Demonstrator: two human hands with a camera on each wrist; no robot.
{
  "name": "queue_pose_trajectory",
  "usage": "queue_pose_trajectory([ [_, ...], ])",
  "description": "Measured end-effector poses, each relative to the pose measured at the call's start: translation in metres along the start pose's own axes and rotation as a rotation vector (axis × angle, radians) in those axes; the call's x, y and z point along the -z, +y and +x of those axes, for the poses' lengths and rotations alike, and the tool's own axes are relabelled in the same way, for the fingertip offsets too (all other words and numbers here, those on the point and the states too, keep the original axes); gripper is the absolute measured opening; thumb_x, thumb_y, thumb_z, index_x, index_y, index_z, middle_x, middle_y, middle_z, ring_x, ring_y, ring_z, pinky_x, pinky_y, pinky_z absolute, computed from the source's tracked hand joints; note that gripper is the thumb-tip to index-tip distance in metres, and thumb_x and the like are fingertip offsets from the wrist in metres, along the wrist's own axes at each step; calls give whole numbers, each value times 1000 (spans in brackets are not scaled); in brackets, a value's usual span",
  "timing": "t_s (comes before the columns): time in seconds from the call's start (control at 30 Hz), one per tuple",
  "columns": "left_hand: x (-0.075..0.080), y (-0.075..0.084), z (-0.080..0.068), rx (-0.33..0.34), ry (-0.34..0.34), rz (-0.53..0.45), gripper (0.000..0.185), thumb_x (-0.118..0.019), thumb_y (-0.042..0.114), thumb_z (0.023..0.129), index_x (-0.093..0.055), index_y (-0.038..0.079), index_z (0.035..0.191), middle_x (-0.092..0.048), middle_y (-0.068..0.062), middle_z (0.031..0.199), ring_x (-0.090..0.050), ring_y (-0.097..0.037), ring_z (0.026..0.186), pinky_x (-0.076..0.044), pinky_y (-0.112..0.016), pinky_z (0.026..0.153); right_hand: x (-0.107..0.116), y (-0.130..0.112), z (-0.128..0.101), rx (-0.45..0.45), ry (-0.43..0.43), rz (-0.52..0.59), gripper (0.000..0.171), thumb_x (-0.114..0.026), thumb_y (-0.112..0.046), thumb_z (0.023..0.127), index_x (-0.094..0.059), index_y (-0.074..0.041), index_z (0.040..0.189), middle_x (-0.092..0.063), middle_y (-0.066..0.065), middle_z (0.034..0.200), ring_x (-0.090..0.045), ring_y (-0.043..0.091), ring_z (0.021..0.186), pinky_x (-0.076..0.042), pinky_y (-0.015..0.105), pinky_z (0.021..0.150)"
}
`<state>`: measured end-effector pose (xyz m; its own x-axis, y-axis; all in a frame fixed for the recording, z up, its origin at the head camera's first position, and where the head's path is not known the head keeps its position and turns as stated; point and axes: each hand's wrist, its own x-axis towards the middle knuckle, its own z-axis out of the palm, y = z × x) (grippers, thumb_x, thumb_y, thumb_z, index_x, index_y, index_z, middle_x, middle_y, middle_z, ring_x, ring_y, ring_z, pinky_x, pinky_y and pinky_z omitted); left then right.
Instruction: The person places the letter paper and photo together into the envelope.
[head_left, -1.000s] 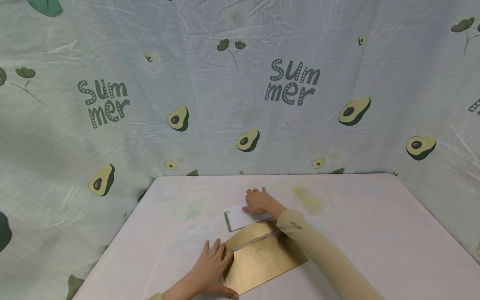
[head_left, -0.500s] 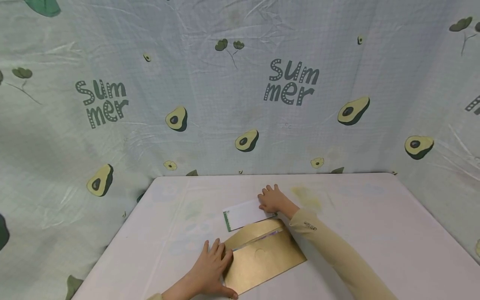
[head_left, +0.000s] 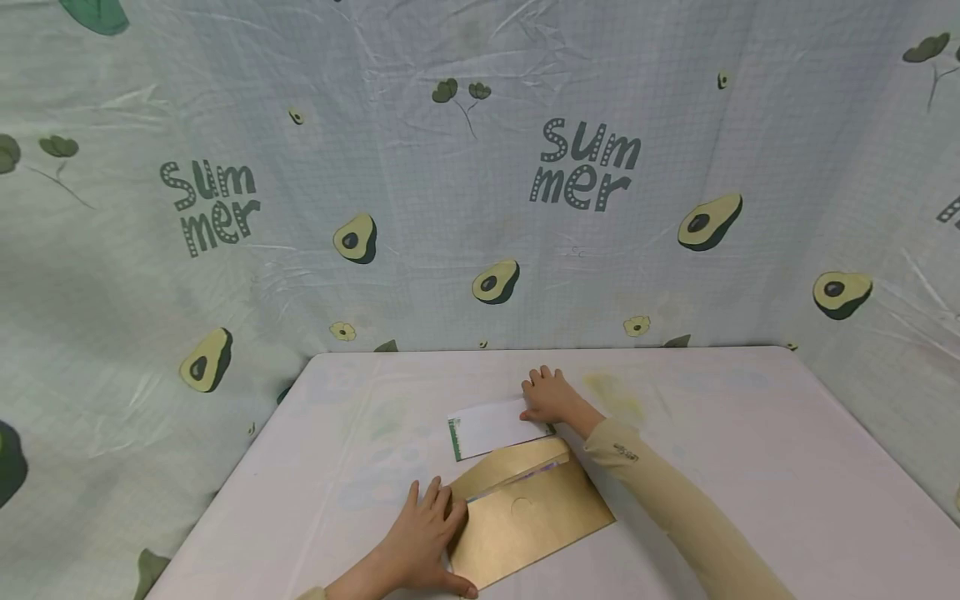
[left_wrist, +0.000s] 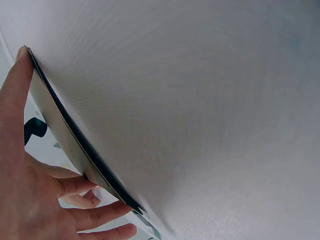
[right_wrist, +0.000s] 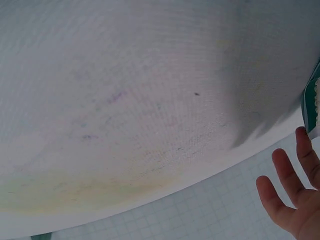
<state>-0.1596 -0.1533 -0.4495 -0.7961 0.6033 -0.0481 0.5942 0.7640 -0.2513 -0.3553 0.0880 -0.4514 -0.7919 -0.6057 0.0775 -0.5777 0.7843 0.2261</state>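
On the left, the left hand (head_left: 423, 537) lies flat with its fingers straight and spread, pressing on the left end of the gold envelope (head_left: 525, 512); the thumb runs along the envelope's near left corner. In the left wrist view the same hand (left_wrist: 30, 190) rests against the envelope's edge (left_wrist: 60, 135), fingers relaxed. The envelope lies flat near the front middle of the table (head_left: 750, 433), with its flap open toward the back. Just behind the flap lies a white card (head_left: 491, 427) with a green strip along its left edge; its near edge touches or slightly overlaps the flap. Further right, the right hand (head_left: 551, 396) rests on the card's right end, fingers spread and fairly straight, gripping nothing that can be seen. A tan sleeve (head_left: 675, 508) covers that arm. A cloth backdrop (head_left: 480, 167) printed with avocados hangs behind the table.
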Motion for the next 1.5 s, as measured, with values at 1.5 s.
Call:
queue_pose_trajectory([
  [1.5,-1,0,-1,-6,-12,11,101,-37,87,60,-42,12,128,-46,-18,128,-41,-36,122,-35,-55,92,4,32,-24,-157,-60,1365,48,-55,-7,85,-40,8,129,-47,26,117,-56,17,88,-52,34,70],
])
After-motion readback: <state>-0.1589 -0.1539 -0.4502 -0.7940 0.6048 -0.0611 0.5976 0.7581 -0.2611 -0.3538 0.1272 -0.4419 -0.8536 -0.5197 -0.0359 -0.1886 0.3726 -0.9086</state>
